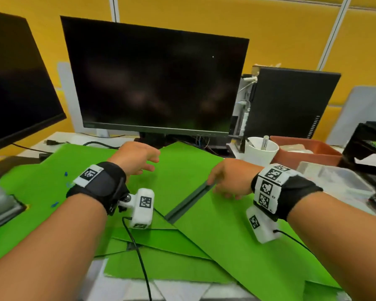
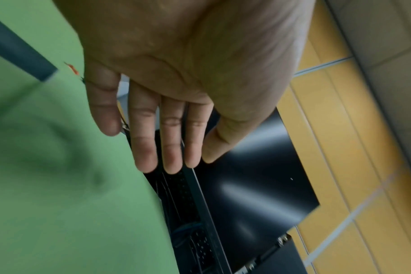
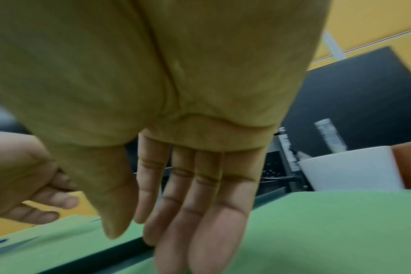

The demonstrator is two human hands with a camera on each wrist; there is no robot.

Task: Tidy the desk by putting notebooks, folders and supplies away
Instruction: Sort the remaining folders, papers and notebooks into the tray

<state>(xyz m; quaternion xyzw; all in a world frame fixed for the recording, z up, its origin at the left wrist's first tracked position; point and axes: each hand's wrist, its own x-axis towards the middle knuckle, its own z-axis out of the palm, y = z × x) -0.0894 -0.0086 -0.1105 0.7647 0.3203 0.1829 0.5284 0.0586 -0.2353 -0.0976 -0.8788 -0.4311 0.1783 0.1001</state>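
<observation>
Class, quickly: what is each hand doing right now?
Left hand: open, fingers straight, holding nothing.
Right hand: open, straight fingers by the green folder.

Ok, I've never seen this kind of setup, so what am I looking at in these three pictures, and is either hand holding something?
No robot here: a person's two bare hands, each wrist strapped with a small camera. The big picture comes from a head camera looking down at the desk; the other two look along each palm. Green folders lie overlapping on the desk in front of a dark monitor. To the right stand a white cup and a brown tray. The left hand hovers open, holding nothing. The right hand has straight fingers at a folder's dark spine; it grips nothing.
</observation>
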